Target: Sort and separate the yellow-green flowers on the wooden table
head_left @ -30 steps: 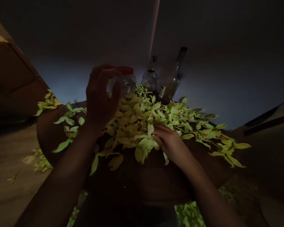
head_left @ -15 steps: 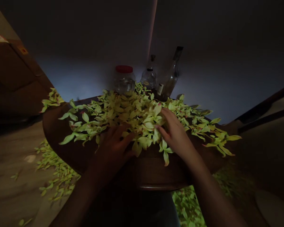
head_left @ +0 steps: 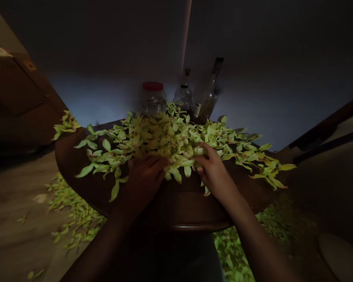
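Note:
A wide heap of yellow-green flowers point(head_left: 164, 133) covers the back and middle of a dark round wooden table point(head_left: 188, 213). My left hand point(head_left: 145, 178) lies against the heap's front edge, in shadow, its fingers spread over the nearest flowers. On the heap's front right, my right hand point(head_left: 213, 168) touches the flowers with thumb and fingers apart. Neither hand has a flower plainly gripped. Between the hands, several petals hang toward the bare front of the table.
At the back stand a red-lidded clear jar point(head_left: 153, 98), a stoppered bottle point(head_left: 184, 94) and a tall tilted bottle point(head_left: 210, 98). Cardboard boxes point(head_left: 14, 86) are at left. More flowers point(head_left: 76, 213) lie on the floor.
My right hand has moved slightly down and toward me. My left hand has shifted a little up against the heap. Flowers between the hands have been pushed together.

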{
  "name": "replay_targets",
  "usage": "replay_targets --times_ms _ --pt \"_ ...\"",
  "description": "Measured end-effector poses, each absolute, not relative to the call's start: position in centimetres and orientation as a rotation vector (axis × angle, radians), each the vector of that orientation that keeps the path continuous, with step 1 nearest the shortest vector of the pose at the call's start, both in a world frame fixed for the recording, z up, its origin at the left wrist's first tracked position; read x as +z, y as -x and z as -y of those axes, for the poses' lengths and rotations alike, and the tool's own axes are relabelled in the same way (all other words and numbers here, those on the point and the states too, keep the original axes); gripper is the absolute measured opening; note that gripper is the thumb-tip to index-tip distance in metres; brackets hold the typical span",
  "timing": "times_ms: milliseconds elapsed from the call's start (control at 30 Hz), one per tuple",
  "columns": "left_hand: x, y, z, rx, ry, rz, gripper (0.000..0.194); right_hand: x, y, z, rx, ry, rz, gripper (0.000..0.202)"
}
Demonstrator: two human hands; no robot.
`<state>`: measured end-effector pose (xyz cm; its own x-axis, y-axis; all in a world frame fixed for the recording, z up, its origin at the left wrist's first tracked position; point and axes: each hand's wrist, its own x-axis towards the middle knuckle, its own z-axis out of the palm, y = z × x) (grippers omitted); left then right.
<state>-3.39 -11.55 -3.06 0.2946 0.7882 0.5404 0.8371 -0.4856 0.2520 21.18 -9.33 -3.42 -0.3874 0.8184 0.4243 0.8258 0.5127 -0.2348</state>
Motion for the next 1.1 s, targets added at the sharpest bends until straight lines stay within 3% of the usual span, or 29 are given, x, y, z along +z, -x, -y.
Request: replay_targets --times_ms 67,267,467,667,800,967,1100 --pt "-3.1 3.4 11.5 -1.01 2.369 1.585 0.017 -3.0 -20.9 9.3 -0.09 1.38 2.314 0.036" --pt "-3.3 5.0 11.9 -0.864 2.297 1.691 0.04 -2.8 -20.7 8.4 0.186 1.406 2.339 0.034" --pt "-5.1 8.8 14.0 -0.789 2.156 1.912 0.044 -3.2 -21.3 7.7 0.123 1.265 2.192 0.033" --pt "-6.4 8.9 14.2 -0.699 2.273 1.916 0.045 -1.8 -20.9 7.2 0.323 1.212 1.939 0.027" --pt "-6.2 7.6 14.1 -0.796 2.345 1.839 0.045 -1.1 -21.3 6.8 0.19 1.343 1.938 0.035" --pt "-6.1 6.4 14.5 -0.627 2.445 1.795 0.049 -0.7 -21.6 8.2 -0.262 1.58 2.016 0.051" --pt "-6.1 5.8 14.5 -0.569 2.516 1.743 0.038 -1.0 -20.6 9.5 -0.111 1.362 2.422 0.053"
